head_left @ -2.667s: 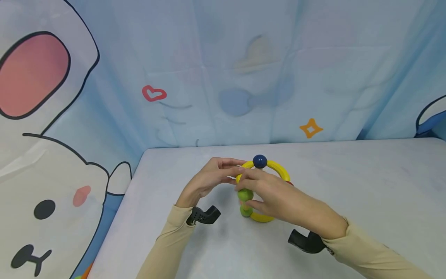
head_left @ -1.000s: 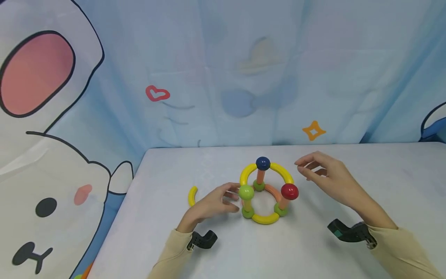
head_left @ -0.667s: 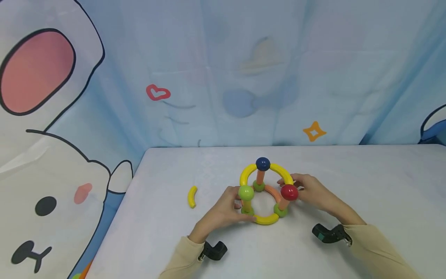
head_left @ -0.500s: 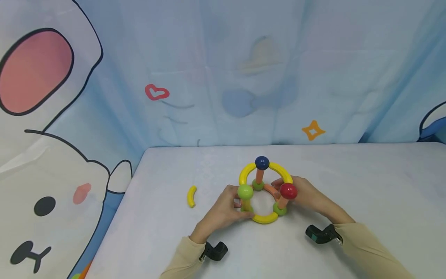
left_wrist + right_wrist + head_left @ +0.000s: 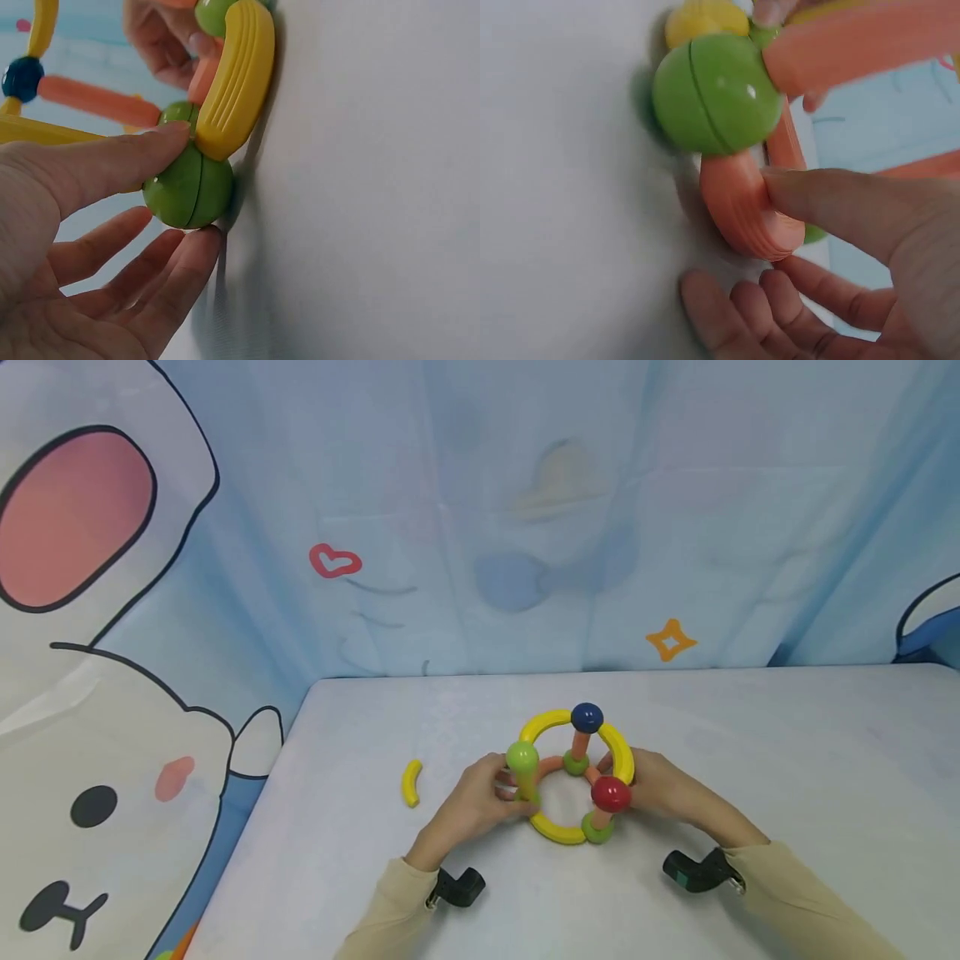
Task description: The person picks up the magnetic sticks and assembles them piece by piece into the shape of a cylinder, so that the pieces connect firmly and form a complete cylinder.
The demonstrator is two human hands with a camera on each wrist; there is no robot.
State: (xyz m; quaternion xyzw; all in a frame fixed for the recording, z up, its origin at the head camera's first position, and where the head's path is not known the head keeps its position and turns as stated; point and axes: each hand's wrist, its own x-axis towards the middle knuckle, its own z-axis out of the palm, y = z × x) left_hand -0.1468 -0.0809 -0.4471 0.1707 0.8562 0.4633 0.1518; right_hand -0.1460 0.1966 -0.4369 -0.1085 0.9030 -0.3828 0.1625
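A ball-and-rod construction toy stands on the table, its lower ring of yellow and orange arcs (image 5: pixel 742 206) joined by green balls (image 5: pixel 187 180). Upright rods carry a dark blue ball (image 5: pixel 587 717), a red ball (image 5: pixel 611 794) and a light green ball (image 5: pixel 522 757), with yellow arcs (image 5: pixel 618 752) between some of them. My left hand (image 5: pixel 476 797) pinches a lower green ball at the toy's left, thumb on top and fingertips beneath. On the other side, my right hand (image 5: pixel 663 789) pinches an orange lower arc between thumb and index finger; the head view partly hides those fingers.
A loose yellow curved piece (image 5: pixel 411 783) lies on the white table (image 5: pixel 810 760), left of my left hand. Behind the table's back edge hangs a blue printed curtain (image 5: pixel 450 527). Each wrist wears a black camera (image 5: pixel 697 870).
My right hand came across from the toy's front, out to its right, then took hold low down. My left hand gripped the base. The toy has since turned clockwise, its blue ball shifting right.
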